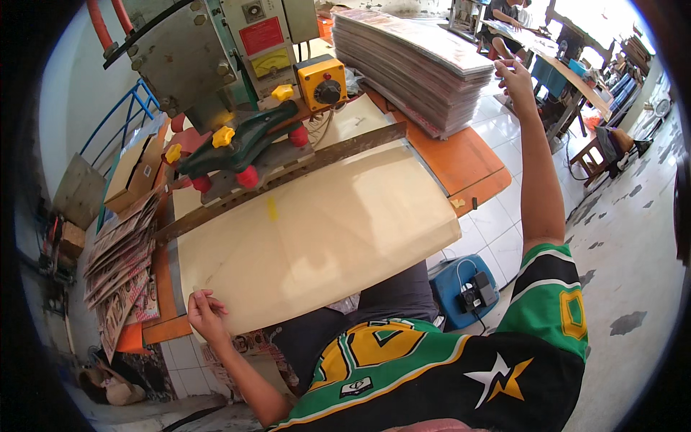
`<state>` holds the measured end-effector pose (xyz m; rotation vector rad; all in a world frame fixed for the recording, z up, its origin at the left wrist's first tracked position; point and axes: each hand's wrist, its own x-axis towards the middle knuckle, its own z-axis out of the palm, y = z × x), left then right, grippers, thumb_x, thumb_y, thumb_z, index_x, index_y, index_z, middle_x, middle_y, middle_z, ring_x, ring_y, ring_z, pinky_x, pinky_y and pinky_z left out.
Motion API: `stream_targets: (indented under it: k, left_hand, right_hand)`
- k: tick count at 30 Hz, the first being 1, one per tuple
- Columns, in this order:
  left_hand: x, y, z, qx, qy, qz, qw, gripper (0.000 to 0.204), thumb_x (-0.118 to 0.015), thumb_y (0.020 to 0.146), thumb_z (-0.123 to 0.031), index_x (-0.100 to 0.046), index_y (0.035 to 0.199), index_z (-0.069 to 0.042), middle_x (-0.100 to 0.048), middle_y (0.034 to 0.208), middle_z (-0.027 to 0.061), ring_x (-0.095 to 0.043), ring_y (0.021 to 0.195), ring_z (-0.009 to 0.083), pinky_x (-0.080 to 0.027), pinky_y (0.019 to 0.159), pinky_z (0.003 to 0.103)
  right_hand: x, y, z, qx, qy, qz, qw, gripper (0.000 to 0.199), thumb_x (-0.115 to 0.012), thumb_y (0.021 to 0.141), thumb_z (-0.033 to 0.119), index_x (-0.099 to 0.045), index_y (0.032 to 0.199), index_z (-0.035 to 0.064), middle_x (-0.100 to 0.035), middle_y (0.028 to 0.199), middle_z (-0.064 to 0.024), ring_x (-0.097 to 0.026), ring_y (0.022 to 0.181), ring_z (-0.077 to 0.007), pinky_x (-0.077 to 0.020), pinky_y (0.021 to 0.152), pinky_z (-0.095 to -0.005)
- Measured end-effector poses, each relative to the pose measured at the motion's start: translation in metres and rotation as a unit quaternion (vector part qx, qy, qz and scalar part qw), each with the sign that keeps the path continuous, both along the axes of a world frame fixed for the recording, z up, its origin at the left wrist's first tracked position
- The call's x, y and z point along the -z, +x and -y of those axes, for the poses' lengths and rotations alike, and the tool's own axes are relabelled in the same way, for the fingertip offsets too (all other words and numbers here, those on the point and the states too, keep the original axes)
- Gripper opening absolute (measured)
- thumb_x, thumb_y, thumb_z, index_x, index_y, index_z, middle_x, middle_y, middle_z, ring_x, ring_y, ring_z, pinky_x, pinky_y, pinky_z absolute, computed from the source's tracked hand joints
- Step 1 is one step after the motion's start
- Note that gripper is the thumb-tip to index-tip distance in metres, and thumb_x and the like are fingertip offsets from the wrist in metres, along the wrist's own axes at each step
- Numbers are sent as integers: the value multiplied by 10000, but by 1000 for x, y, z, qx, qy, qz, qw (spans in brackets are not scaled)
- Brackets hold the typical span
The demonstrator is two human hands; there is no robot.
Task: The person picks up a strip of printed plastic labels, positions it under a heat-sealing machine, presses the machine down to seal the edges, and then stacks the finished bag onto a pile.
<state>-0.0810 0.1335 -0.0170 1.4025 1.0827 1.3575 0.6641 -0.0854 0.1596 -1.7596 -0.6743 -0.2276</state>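
Observation:
A large cream sheet [324, 230] lies on the machine's table in front of me, its near edge bowing over my lap. At its lower left corner is my left hand [207, 315], fingers loosely bent and apart, holding nothing that I can see. My right arm stretches far out to the right. There my right hand [515, 81] is at the near right corner of a tall stack of printed sheets [410, 65], thumb and forefinger pinched together. Whether a sheet's corner is between those fingers is too small to tell.
A press with a dark green clamp bar [237, 151] and yellow knobs stands behind a long metal rail [288, 180]. Cut printed pieces [119, 266] are heaped at the left, beside a cardboard box [133, 173]. A blue stool [464, 291] stands at right; another person [507, 14] sits far off.

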Motion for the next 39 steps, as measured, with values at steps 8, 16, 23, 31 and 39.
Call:
stream_targets:
  k: [8, 16, 23, 31, 39]
  left_hand:
    - [4, -1, -1, -7, 1, 0, 1000, 345, -515, 1081, -318, -609, 911, -33, -531, 635, 2, -503, 543, 58, -400, 466, 208]
    - [4, 0, 1, -6, 17, -3, 1000, 334, -517, 1081, -298, -606, 909, -26, -525, 638, 3, -502, 551, 60, -397, 465, 208]
    - [6, -1, 1, -14, 11, 0, 1000, 332, -527, 1079, -298, -610, 904, -28, -519, 632, 3, -493, 550, 59, -394, 471, 206]
    - [5, -1, 1, -23, -1, -2, 1000, 335, -533, 1076, -305, -614, 905, -28, -534, 633, 4, -483, 544, 57, -389, 488, 209]
    - [7, -2, 0, -18, 9, -11, 1000, 324, -524, 1078, -320, -607, 897, -65, -517, 624, -19, -483, 544, 47, -382, 480, 209]
  right_hand:
    - [-17, 18, -4, -8, -72, -65, 995, 421, -727, 910, 412, -687, 947, -5, -548, 676, 6, -475, 526, -68, -354, 448, -236]
    - [-15, 36, -5, -26, -80, -108, 991, 345, -682, 954, 382, -608, 785, 89, -473, 625, 48, -395, 489, -55, -295, 437, -238]
    - [-8, 51, -14, 36, -98, 7, 995, 359, -680, 973, 400, -651, 863, 59, -503, 649, 34, -402, 521, -57, -309, 460, -263]
    - [-18, 37, -30, 45, -34, 68, 996, 355, -630, 1018, 356, -649, 888, 26, -564, 683, 10, -482, 579, -85, -400, 539, -276]
    - [-33, 19, -27, -60, 7, -22, 998, 366, -590, 1033, 298, -608, 1059, -67, -673, 831, -116, -680, 696, -154, -550, 596, -272]
